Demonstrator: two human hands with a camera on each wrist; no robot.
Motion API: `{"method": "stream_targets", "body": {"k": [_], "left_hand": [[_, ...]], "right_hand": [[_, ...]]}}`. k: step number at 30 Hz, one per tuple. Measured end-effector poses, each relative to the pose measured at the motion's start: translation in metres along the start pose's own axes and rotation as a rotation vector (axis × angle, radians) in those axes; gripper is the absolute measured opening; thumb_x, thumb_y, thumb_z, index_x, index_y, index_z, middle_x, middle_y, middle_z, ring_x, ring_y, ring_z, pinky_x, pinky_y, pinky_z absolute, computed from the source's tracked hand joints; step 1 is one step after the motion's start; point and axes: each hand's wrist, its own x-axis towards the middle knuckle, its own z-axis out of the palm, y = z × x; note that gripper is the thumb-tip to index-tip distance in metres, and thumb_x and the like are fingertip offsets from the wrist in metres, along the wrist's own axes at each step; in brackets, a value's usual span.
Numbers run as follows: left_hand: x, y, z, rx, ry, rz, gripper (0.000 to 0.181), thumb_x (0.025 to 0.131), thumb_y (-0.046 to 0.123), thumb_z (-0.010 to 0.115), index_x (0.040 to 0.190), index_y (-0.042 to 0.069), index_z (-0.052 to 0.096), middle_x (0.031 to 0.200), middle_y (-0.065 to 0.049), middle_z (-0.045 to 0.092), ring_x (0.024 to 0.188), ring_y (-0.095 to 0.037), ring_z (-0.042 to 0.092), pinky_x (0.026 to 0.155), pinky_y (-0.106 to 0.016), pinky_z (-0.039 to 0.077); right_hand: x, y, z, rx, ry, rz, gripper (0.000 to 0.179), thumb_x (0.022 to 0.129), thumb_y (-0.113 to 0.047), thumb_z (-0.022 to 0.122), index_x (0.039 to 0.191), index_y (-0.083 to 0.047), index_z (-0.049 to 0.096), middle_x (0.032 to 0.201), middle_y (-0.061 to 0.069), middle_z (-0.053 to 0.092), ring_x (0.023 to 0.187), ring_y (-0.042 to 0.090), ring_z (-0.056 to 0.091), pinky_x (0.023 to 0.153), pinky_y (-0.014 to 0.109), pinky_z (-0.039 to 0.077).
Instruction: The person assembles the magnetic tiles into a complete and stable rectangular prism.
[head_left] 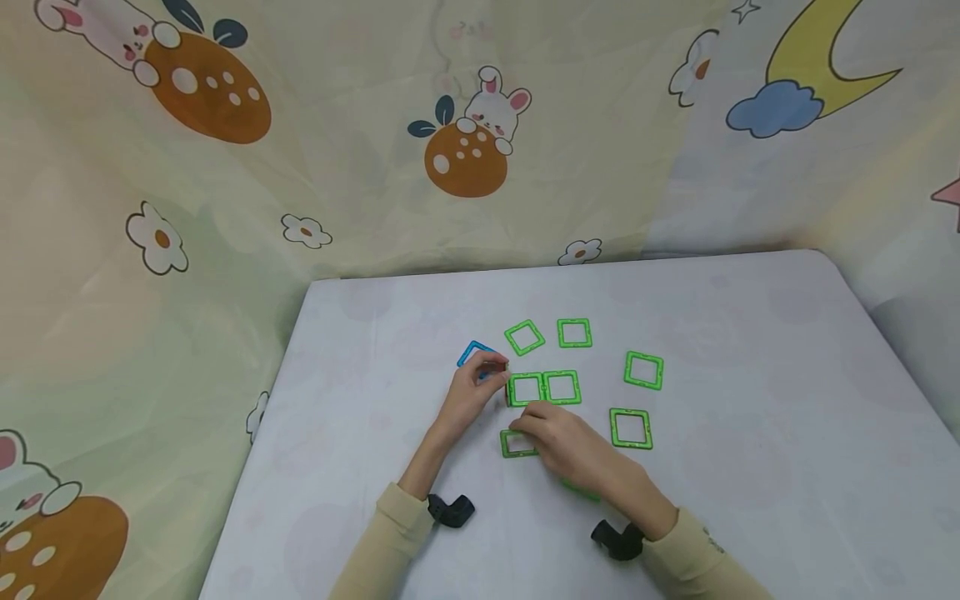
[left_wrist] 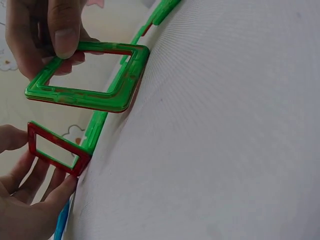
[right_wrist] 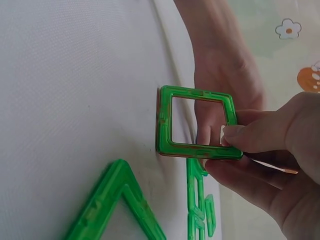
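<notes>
Two green square magnetic tiles (head_left: 543, 388) lie joined side by side on the table. At their left end my left hand (head_left: 472, 392) holds another square tile (left_wrist: 82, 162) on edge; its red side faces the left wrist camera. A blue tile (head_left: 467, 353) lies partly hidden behind that hand. Nearer to me, my right hand (head_left: 566, 437) pinches a green square tile (right_wrist: 165, 120) between thumb and fingers, close over the table in front of the joined pair.
Loose green tiles lie around the pair: two behind (head_left: 574, 333), two at the right (head_left: 631, 428), and one (head_left: 581, 490) partly under my right forearm. A black wrist device (head_left: 452, 511) sits at my left cuff, another (head_left: 618, 542) at the right. Printed cloth hangs behind the table.
</notes>
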Motion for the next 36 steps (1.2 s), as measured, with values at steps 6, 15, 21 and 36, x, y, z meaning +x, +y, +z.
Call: {"method": "stream_targets", "body": {"k": [6, 15, 21, 36], "left_hand": [[0.0, 0.0, -0.001, -0.009, -0.009, -0.009, 0.036, 0.101, 0.03, 0.067, 0.13, 0.009, 0.063, 0.13, -0.011, 0.065, 0.122, -0.021, 0.059, 0.1, -0.038, 0.047], [0.0, 0.0, 0.0, -0.027, -0.006, -0.009, 0.035, 0.101, 0.027, 0.067, 0.13, 0.008, 0.063, 0.13, -0.011, 0.065, 0.122, -0.022, 0.059, 0.098, -0.036, 0.048], [0.0, 0.002, 0.001, -0.028, -0.002, -0.034, 0.036, 0.102, 0.02, 0.065, 0.132, 0.002, 0.06, 0.132, -0.017, 0.063, 0.123, -0.025, 0.058, 0.097, -0.035, 0.047], [-0.01, 0.031, 0.004, -0.04, 0.006, -0.038, 0.035, 0.103, 0.014, 0.062, 0.132, -0.006, 0.058, 0.134, -0.025, 0.059, 0.124, -0.029, 0.057, 0.1, -0.038, 0.047]], "right_hand": [[0.001, 0.001, -0.001, -0.011, 0.039, 0.024, 0.018, 0.09, 0.002, 0.074, 0.105, -0.008, 0.078, 0.099, 0.0, 0.068, 0.092, 0.013, 0.066, 0.079, 0.027, 0.058], [0.003, 0.003, -0.003, -0.031, 0.076, 0.063, 0.019, 0.088, 0.001, 0.078, 0.104, -0.01, 0.079, 0.101, 0.0, 0.068, 0.094, 0.013, 0.066, 0.078, 0.026, 0.059], [0.004, 0.005, -0.003, -0.058, 0.127, 0.076, 0.019, 0.086, 0.0, 0.08, 0.102, -0.011, 0.08, 0.099, -0.001, 0.067, 0.091, 0.012, 0.066, 0.075, 0.025, 0.059], [0.012, 0.01, -0.001, -0.11, 0.193, 0.09, 0.018, 0.085, 0.002, 0.081, 0.1, -0.008, 0.08, 0.095, 0.004, 0.067, 0.087, 0.017, 0.066, 0.072, 0.029, 0.059]]}}
